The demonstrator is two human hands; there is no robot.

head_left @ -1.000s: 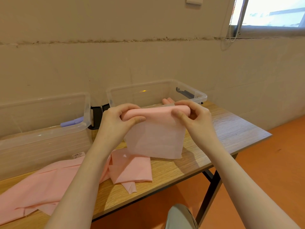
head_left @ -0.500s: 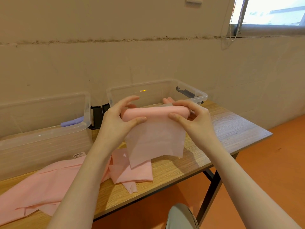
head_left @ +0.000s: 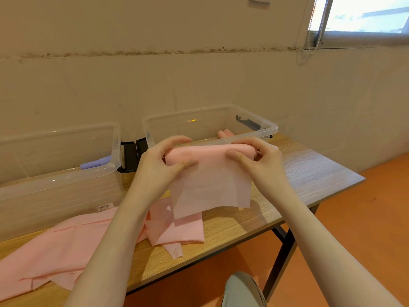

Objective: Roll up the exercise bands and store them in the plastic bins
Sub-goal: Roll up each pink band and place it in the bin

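A pink exercise band (head_left: 210, 173) is held in the air above the wooden table (head_left: 309, 173), its top wound into a roll and a short loose tail hanging down. My left hand (head_left: 159, 165) grips the roll's left end with thumb in front and fingers curled over the top. My right hand (head_left: 259, 162) grips the right end the same way. Behind the roll stands a clear plastic bin (head_left: 254, 136) with pink rolls (head_left: 224, 134) inside. A second clear bin (head_left: 66, 173) at the left holds purple rolls (head_left: 95, 162).
More pink bands (head_left: 73, 242) lie loose and crumpled on the table's left and front. Black latches (head_left: 132, 154) sit between the two bins. The table's front edge runs diagonally; orange floor (head_left: 365, 229) lies to the right. My knee (head_left: 241, 291) shows below the table.
The hanging tail has grown a little shorter as the roll turned. My left fingers, lifted off the roll half a second ago, have curled back over its top.
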